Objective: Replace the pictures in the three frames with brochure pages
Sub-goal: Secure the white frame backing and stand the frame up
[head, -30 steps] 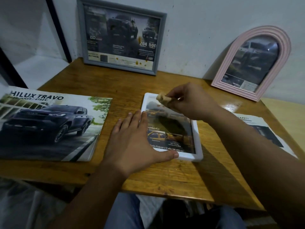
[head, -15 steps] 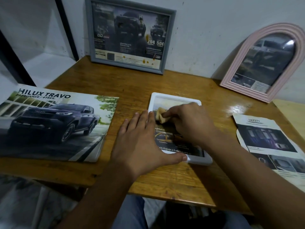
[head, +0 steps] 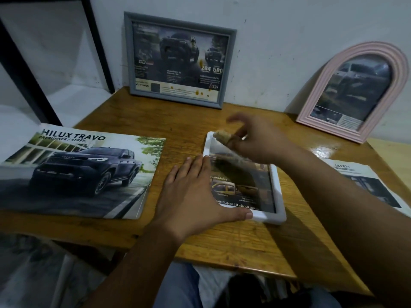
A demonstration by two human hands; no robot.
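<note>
A white frame [head: 279,203] lies flat on the wooden table [head: 233,247], with a brochure page of yellow cars behind its glass. My left hand [head: 195,196] rests flat on the frame's left edge, thumb along the front rim. Above the frame's far end, my right hand [head: 255,141] holds a small tan wad [head: 222,136] between its fingers. A grey frame [head: 178,61] and a pink arched frame [head: 355,90] lean on the wall, each with a car page inside. The car brochure [head: 75,172] lies at the left.
A loose page headed SAFETY [head: 367,185] lies at the table's right edge. A black shelf post [head: 22,70] stands at the far left beside a white surface. My knees show below the table's front edge.
My right hand has lifted with the tan wad from the glass to above the frame's far end. The left hand has stayed on the frame.
</note>
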